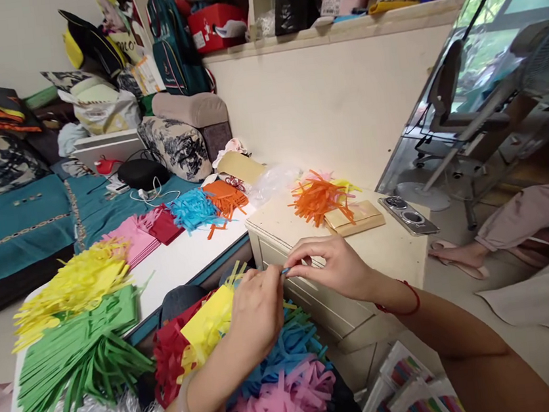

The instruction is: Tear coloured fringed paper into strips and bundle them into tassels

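Over my lap, my left hand (pixel 260 305) and my right hand (pixel 335 266) meet fingertip to fingertip. Between them a small blue twisted piece (pixel 286 271), perhaps paper, is pinched; most of it is hidden by my fingers. Beneath my hands lie fringed paper bundles: a yellow one (pixel 211 319) beside my left wrist, a red one (pixel 169 350), a blue one (pixel 295 346) and a pink one (pixel 277 404). A pale bangle circles my left wrist, and a red cord is round my right.
More fringed bundles, green (pixel 87 346), yellow (pixel 79 281) and blue (pixel 193 208), lie on the white board (pixel 163 271) at left. The cabinet top (pixel 281 225) holds an orange fringe (pixel 316 198), a tan packet (pixel 355 218) and a phone (pixel 408 214). Another person's leg (pixel 524 224) is at right.
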Action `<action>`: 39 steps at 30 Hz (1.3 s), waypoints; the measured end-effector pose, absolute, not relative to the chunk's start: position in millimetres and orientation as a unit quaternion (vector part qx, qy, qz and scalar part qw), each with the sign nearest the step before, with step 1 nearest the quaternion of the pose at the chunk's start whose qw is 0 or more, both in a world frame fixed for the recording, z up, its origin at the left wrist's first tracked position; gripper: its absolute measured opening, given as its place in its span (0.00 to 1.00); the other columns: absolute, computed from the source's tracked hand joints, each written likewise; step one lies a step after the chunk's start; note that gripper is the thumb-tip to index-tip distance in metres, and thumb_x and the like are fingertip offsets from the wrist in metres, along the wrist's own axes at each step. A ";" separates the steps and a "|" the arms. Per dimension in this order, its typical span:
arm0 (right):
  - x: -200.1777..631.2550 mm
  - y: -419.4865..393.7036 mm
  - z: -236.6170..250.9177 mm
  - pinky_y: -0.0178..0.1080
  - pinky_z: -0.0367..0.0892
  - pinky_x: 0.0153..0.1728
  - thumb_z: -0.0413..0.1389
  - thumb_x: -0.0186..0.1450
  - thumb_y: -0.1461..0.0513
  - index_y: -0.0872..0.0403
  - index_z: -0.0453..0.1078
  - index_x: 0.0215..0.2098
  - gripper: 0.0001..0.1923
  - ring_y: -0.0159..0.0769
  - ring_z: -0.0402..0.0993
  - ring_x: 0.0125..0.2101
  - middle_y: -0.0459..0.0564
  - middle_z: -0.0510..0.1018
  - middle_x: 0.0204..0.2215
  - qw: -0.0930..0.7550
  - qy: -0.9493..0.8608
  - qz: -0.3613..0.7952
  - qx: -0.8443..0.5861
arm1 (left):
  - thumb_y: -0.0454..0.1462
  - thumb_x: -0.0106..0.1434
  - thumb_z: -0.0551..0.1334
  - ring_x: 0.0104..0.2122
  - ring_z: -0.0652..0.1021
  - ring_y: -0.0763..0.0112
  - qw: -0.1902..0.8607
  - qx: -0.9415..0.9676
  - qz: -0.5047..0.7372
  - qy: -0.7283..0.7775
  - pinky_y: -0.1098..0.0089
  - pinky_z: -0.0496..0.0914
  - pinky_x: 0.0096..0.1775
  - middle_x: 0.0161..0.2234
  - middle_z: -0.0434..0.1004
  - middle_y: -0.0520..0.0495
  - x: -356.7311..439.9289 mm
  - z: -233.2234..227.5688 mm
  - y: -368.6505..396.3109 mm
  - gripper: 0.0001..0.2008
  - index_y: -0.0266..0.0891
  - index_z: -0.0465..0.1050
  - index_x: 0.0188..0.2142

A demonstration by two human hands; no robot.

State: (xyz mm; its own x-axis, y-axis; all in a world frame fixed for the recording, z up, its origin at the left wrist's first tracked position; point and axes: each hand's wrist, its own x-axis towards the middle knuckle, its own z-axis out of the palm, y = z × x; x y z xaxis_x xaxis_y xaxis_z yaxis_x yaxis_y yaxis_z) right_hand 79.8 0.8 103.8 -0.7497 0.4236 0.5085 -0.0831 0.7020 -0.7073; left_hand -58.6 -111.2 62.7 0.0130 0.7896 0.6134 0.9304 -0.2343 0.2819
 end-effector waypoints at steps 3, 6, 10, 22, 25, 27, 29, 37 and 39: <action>81.6 7.0 103.4 0.33 0.66 0.28 0.63 0.58 0.61 0.57 0.75 0.30 0.06 0.30 0.69 0.26 0.48 0.77 0.26 0.286 -0.852 0.420 -0.125 | 0.34 0.69 0.45 0.28 0.70 0.66 0.026 -0.718 -0.348 -0.602 0.68 0.63 0.32 0.28 0.70 0.48 -57.8 65.1 -113.7 0.09 0.40 0.62 0.35; 81.4 8.8 100.3 0.33 0.66 0.28 0.63 0.58 0.59 0.58 0.74 0.29 0.08 0.30 0.69 0.26 0.49 0.77 0.26 0.276 -0.848 0.430 -0.137 | 0.36 0.70 0.44 0.31 0.71 0.64 -0.044 -0.714 -0.342 -0.610 0.67 0.64 0.33 0.31 0.71 0.46 -58.6 68.2 -114.1 0.10 0.40 0.61 0.35; 82.0 7.3 97.8 0.34 0.66 0.30 0.63 0.58 0.58 0.57 0.74 0.28 0.09 0.31 0.71 0.27 0.49 0.78 0.26 0.312 -0.854 0.395 -0.134 | 0.36 0.69 0.45 0.33 0.72 0.63 -0.098 -0.707 -0.335 -0.615 0.66 0.65 0.33 0.34 0.72 0.44 -60.9 68.3 -110.1 0.08 0.39 0.61 0.40; 81.4 18.0 117.8 0.37 0.65 0.34 0.51 0.66 0.64 0.55 0.70 0.32 0.07 0.35 0.71 0.31 0.51 0.75 0.28 0.347 -0.930 0.081 -0.089 | 0.40 0.70 0.46 0.23 0.70 0.69 0.099 -0.726 -0.254 -0.632 0.71 0.61 0.30 0.22 0.68 0.51 -73.3 77.9 -70.4 0.13 0.39 0.66 0.36; 78.4 23.8 127.7 0.38 0.65 0.34 0.51 0.67 0.64 0.55 0.70 0.32 0.07 0.35 0.71 0.31 0.51 0.76 0.29 0.358 -0.926 0.052 -0.110 | 0.41 0.70 0.47 0.22 0.69 0.70 0.091 -0.718 -0.269 -0.635 0.72 0.60 0.28 0.21 0.68 0.52 -83.4 91.6 -63.3 0.14 0.39 0.68 0.36; 75.0 32.6 132.8 0.38 0.66 0.35 0.52 0.66 0.63 0.56 0.72 0.33 0.07 0.34 0.71 0.32 0.51 0.77 0.30 0.360 -0.923 0.033 -0.130 | 0.41 0.69 0.47 0.24 0.71 0.71 0.073 -0.710 -0.284 -0.640 0.72 0.61 0.29 0.23 0.69 0.50 -90.9 97.6 -58.9 0.15 0.38 0.70 0.37; 71.9 53.7 137.9 0.37 0.65 0.35 0.54 0.65 0.63 0.58 0.74 0.34 0.08 0.32 0.72 0.32 0.51 0.78 0.31 0.360 -0.919 0.024 -0.157 | 0.42 0.69 0.48 0.32 0.74 0.68 0.066 -0.711 -0.297 -0.634 0.71 0.65 0.35 0.32 0.73 0.47 -100.0 100.0 -56.9 0.15 0.37 0.69 0.46; 101.6 236.6 168.2 0.44 0.55 0.28 0.43 0.53 0.41 0.76 0.73 0.26 0.42 0.34 0.75 0.35 0.66 0.78 0.32 0.388 -0.779 -0.039 -0.492 | 0.40 0.67 0.54 0.38 0.75 0.68 0.020 -0.632 -0.381 -0.675 0.70 0.67 0.41 0.37 0.75 0.44 -135.0 60.8 -152.5 0.11 0.37 0.72 0.39; 102.1 226.2 156.7 0.44 0.57 0.32 0.46 0.52 0.40 0.75 0.74 0.30 0.43 0.37 0.74 0.41 0.70 0.77 0.38 0.382 -0.781 -0.094 -0.485 | 0.39 0.66 0.55 0.28 0.75 0.72 -0.062 -0.614 -0.348 -0.706 0.74 0.67 0.33 0.29 0.75 0.48 -138.2 34.4 -191.9 0.11 0.37 0.72 0.31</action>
